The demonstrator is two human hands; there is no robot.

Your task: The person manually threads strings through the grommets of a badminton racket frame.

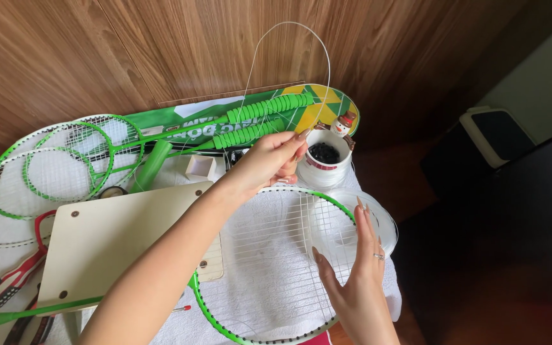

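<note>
The left hand [269, 163] pinches a thin white string [289, 25] between closed fingertips, and the string rises from that pinch in a tall springy loop above the hand. The right hand [359, 268] is spread, fingers extended, resting lightly on the strung face of the green racket [225, 316] that lies flat directly beneath both hands; whether it grips a strand there cannot be told. The string looks light, smooth and stiff enough to hold its own arc, so it probably slips easily and is best held by a firm fingertip pinch close to the frame. The racket looks light with a rigid rim and a taut, delicate mesh, better steadied at the rim than pressed on the strings. Just beyond the left hand stands a white spool cup [325, 160] with dark contents. Left of the forearm lies a cream board [103, 239], further left red pliers [14, 275], and beyond them more green rackets [52, 166] on the white-clothed table [269, 300].
</note>
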